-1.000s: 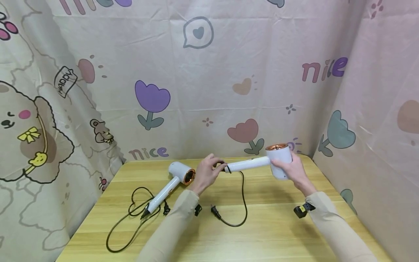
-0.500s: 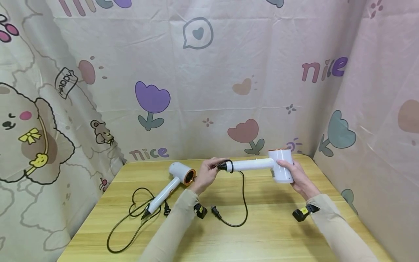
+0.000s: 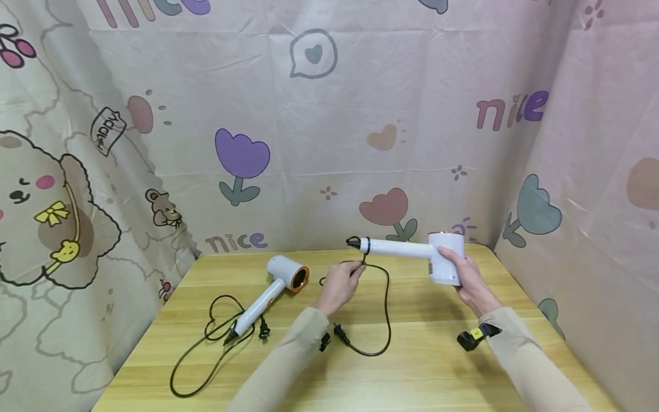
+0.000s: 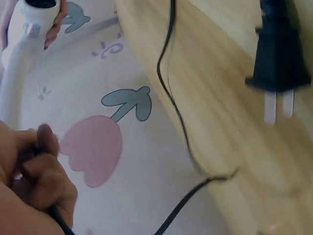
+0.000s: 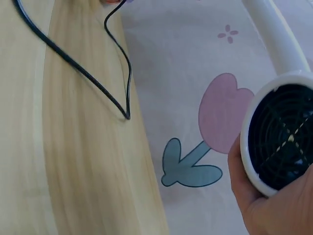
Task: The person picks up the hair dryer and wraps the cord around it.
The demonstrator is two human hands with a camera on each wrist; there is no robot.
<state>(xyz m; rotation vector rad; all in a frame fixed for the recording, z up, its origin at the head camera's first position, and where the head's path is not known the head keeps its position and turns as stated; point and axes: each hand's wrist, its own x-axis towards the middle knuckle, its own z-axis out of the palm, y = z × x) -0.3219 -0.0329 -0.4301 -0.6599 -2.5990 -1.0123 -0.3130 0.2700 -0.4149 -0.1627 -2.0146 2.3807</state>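
A white hair dryer (image 3: 399,248) with a copper-coloured rim is held above the table, its handle pointing left. My right hand (image 3: 471,283) grips the barrel; the right wrist view shows its dark round grille (image 5: 286,139). Black cord loops round the handle's end beside the coiled strain relief (image 3: 353,242). Just below that end, my left hand (image 3: 340,286) pinches the cord between thumb and fingers. More of the black cord (image 3: 388,309) lies on the table, ending in a two-prong plug (image 3: 340,333), which looms large in the left wrist view.
A second white hair dryer (image 3: 259,306) lies at the left of the wooden table (image 3: 412,366), its black cord (image 3: 177,366) in loose loops and its plug (image 3: 264,329) close by. Printed curtains (image 3: 319,143) hang behind and at both sides.
My left hand has come off the strain relief, moved right and now pinches the cord under the handle. The held dryer has shifted slightly right, its handle end higher. The second dryer stays put.
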